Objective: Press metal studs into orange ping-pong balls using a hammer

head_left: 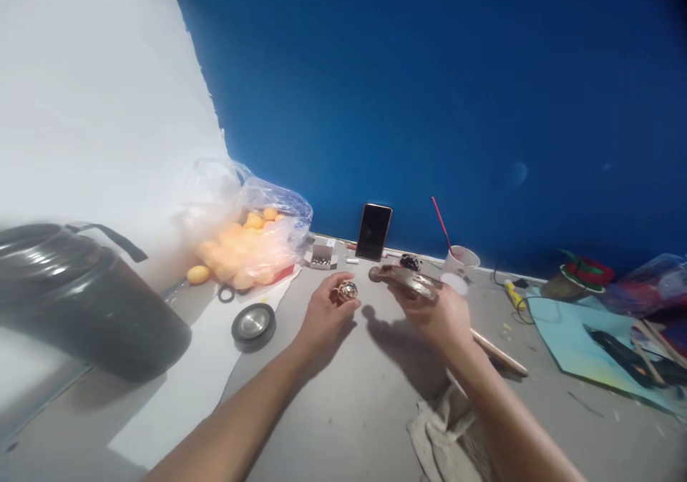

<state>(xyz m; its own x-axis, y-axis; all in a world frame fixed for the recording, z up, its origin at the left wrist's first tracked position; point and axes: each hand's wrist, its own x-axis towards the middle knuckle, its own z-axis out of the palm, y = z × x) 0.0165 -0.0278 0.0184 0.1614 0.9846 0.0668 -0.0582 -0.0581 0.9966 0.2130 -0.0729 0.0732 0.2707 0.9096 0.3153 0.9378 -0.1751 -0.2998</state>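
Note:
My left hand (328, 307) is closed around a small, shiny, silver-coloured round piece (348, 291) with a gold-toned edge. What exactly it is I cannot make out. To its right, my right hand (437, 314) grips a claw hammer (408, 280) close to its worn metal head. The hammer's wooden handle (499, 353) sticks out behind that hand. The head is raised over the table, its rounded end pointing toward my left hand and apart from the silver piece. A shadow of hammer and hand falls on the grey table (343, 403) below.
A dark jar (101, 303) stands left, near a round metal lid (253, 322) and a plastic bag of yellow balls (241, 246). Behind are a small box (322, 255), a phone (374, 232) and a cup (460, 259). A cloth (443, 432) and blue sheet (572, 335) lie right.

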